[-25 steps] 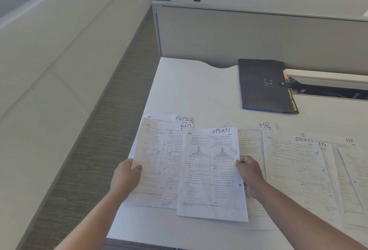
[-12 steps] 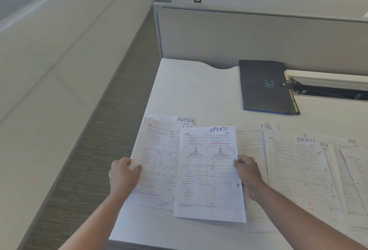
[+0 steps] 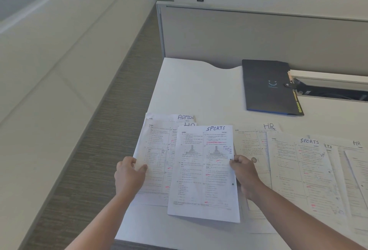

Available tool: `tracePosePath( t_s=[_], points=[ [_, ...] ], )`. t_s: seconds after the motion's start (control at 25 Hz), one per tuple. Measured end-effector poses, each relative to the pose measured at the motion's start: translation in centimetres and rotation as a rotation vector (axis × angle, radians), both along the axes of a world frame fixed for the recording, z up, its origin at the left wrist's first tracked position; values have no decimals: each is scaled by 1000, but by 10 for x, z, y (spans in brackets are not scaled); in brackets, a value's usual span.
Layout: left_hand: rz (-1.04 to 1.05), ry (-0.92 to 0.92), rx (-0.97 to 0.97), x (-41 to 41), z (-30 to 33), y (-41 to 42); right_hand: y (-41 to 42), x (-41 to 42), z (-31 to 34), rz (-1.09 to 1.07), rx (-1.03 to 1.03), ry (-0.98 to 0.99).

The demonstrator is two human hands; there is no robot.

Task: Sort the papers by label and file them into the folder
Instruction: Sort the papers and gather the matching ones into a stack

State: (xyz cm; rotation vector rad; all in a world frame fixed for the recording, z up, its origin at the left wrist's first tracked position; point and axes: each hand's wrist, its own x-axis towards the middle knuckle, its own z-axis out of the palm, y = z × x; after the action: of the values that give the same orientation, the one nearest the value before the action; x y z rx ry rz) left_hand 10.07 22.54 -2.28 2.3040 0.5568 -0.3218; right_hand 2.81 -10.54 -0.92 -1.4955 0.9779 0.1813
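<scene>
Two hands on paper: left hand [image 3: 129,176] pinches the left edge of a small stack topped by a sheet whose label is half covered (reads like "H…"), thumb on top. Right hand [image 3: 244,174] holds the right edge of a SPORTS sheet [image 3: 205,170], fingers curled under it. That sheet overlaps the stack's right side, its near end lifted off the surface [image 3: 191,90].

Likely step: pull the SPORTS sheet clear and put it with its own kind. Best done by sliding it right toward the other SPORTS sheet [image 3: 302,170] while the left hand pins the stack so nothing drags. Match top edges so labels stay readable.

Sheets are thin white printed pages, red pen marks, handwritten labels at top; floppy, will sag if held by one edge. ADMIN sheet [image 3: 185,117] peeks out behind the stack. HR sheets [image 3: 268,127] lie right of the SPORTS sheet. Folder [image 3: 266,86], dark, closed, lies well behind the papers, to the right.
</scene>
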Motion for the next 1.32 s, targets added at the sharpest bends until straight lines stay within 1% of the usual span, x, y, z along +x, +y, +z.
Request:
tracePosePath(
  t_s=[0.08,0.16,0.2,0.28,0.36,0.44,0.52,0.68,0.8,0.84,0.88,0.96,1.04,1.08,1.2,1.32],
  points=[
    [20,-54,-9,-3,3,-1,13,4,5,31,46,-5],
    [-35,-142,18,-9,10,-6,29,10,6,74,89,-9],
    [-96,-174,31,-12,13,-8,37,14,7,103,112,-14],
    [-295,-190,114,-19,15,-12,52,19,11,152,148,-25],
    [-483,-134,229,-25,9,-15,64,23,12,192,155,-27],
    [-582,-52,308,-30,1,-15,74,26,10,228,137,-23],
    [-622,-10,363,-33,-4,-12,83,27,9,255,131,-28],
    [-657,68,412,-34,-8,-9,93,29,12,310,158,-39],
    [-672,91,442,-35,-9,-10,93,28,16,301,147,-54],
    [-669,94,445,-35,-9,-11,90,28,15,281,93,-56],
    [-666,99,450,-36,-8,-11,85,27,14,258,-3,-49],
    [-664,123,460,-34,-5,-13,72,23,13,237,-256,0],
    [-665,161,469,-28,1,-18,59,17,11,242,-470,110],
    [-664,184,476,-25,5,-20,55,12,12,249,-532,171],
    [-664,246,508,-16,14,-30,50,-4,8,245,-528,297],
    [-672,287,541,-9,20,-37,45,-11,7,228,-493,295]
  ],
)
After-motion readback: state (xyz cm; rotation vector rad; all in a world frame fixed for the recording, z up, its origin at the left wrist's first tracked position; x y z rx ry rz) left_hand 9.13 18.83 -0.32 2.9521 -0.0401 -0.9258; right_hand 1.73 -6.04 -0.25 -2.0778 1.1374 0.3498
